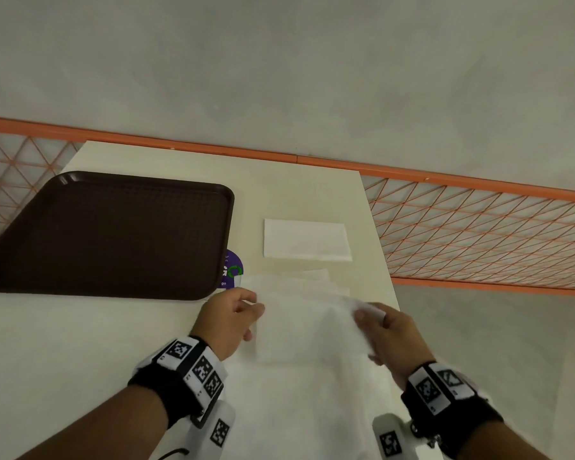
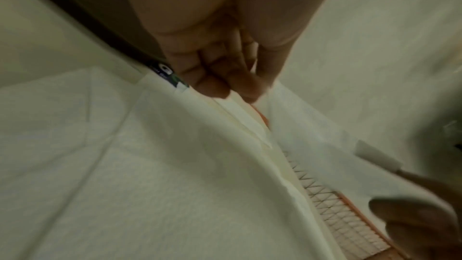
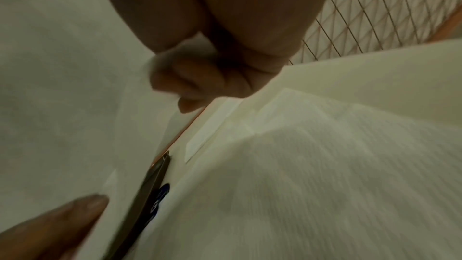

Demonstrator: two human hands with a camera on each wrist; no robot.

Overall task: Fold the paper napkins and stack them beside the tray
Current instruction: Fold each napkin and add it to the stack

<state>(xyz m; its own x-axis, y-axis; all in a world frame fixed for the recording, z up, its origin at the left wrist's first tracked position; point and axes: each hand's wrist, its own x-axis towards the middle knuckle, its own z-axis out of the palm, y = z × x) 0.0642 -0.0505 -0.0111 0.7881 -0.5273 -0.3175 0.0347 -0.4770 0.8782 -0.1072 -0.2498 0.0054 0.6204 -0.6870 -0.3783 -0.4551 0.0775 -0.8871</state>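
Observation:
A thin white paper napkin point(image 1: 307, 322) hangs lifted above the table's near right part, blurred. My left hand point(image 1: 243, 310) pinches its left upper corner; my right hand point(image 1: 367, 315) pinches its right upper corner. Close up, the left hand's fingers point(image 2: 222, 86) curl on the sheet's edge point(image 2: 175, 145), and the right hand's fingers point(image 3: 190, 84) curl on the napkin point(image 3: 325, 165). More unfolded napkins point(image 1: 299, 410) lie beneath. A folded napkin point(image 1: 307, 240) lies flat to the right of the dark brown tray point(image 1: 113, 234).
A purple round sticker point(image 1: 233, 268) shows at the tray's right edge. The cream table point(image 1: 80, 343) ends on the right near an orange wire-mesh railing point(image 1: 478, 227). Grey floor lies beyond.

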